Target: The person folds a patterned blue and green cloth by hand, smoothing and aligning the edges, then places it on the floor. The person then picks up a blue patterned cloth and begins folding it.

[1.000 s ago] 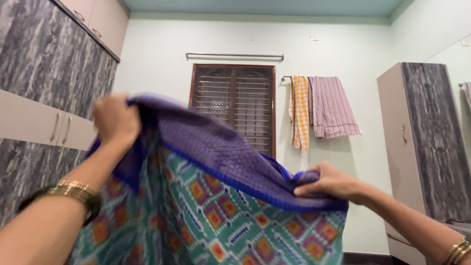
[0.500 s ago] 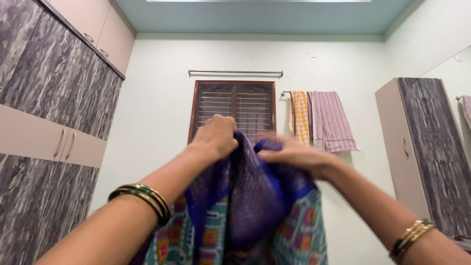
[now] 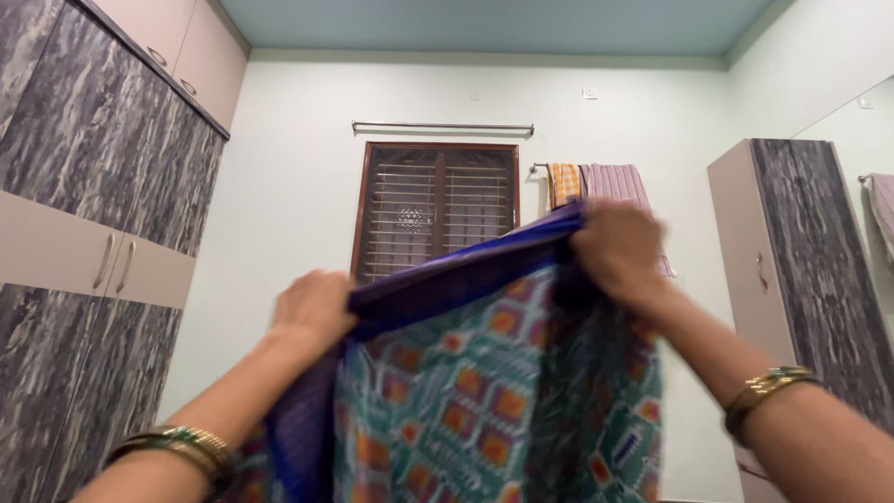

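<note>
Patterned cloth (image 3: 484, 391) held up by its blue edge, hanging below both hands. Left hand (image 3: 312, 312) fingers clamped on one end, right hand (image 3: 619, 247) on the other, higher.

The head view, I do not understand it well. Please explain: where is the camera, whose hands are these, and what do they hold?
The camera sits on a person's head, so you see that person's own two bare arms reaching forward. No machine is here. The left hand and the right hand each grip the top edge of a cloth, teal with orange patterns and a blue border, held up in the air and hanging down between them. Both wrists wear gold bangles. No table shows. Behind are a barred window, grey wardrobes on the left, another cupboard on the right, and towels on a wall rail.
</note>
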